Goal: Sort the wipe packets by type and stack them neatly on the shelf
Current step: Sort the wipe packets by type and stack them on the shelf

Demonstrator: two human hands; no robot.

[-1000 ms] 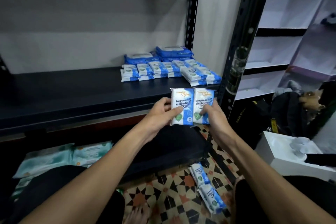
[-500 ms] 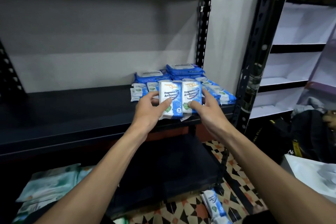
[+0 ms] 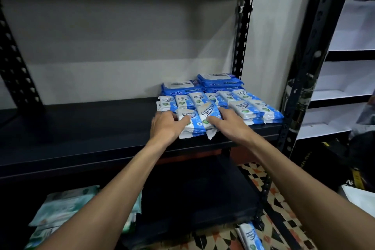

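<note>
On the dark middle shelf (image 3: 81, 128), two small stacks of white-and-blue antibacterial wipe packets lie side by side near the front edge. My left hand (image 3: 164, 126) grips the left stack (image 3: 185, 126), thumb on top. My right hand (image 3: 229, 122) pinches the right stack (image 3: 209, 114), which is tilted and overlaps its neighbour. Just behind them lie rows of the same small packets (image 3: 251, 107). Larger dark blue wipe packs (image 3: 178, 88) are stacked at the back right corner.
Black steel uprights (image 3: 300, 91) frame the shelf's right end. Pale green wipe packs (image 3: 60, 205) lie on the lower shelf at left. More small blue packets (image 3: 249, 235) lie on the patterned floor tiles. White shelving (image 3: 345, 91) stands to the right.
Both hands carried the two packet stacks from in front of the shelf edge up and forward, and set them down on the shelf in front of the matching rows.
</note>
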